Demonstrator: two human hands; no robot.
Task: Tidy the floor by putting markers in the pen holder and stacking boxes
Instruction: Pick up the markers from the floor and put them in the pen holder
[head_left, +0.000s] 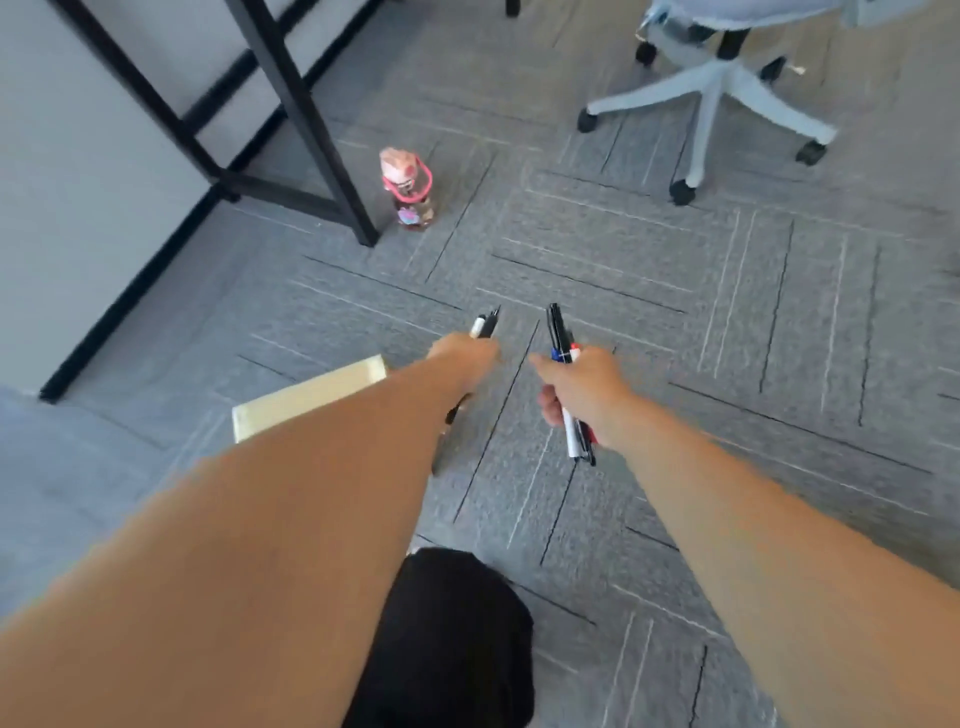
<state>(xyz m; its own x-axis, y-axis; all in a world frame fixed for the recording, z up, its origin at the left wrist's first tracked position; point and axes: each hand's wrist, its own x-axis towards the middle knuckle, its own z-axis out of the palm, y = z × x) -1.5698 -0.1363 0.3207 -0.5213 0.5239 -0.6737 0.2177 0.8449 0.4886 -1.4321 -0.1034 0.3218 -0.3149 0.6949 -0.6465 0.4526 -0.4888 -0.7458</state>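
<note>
While left hand (464, 358), right hand (584, 387) grip markers (557, 328) | ends protrude past fingers (549, 406)

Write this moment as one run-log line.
left hand: grips markers | right hand: grips marker bundle | box: on carpet

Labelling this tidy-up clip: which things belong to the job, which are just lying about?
Job: black-and-white markers gripped in left hand; black, blue, red and white markers gripped in right hand; pale beige box.
Lying about: pink plastic bottle; light grey wheeled office chair; black metal table frame.
</note>
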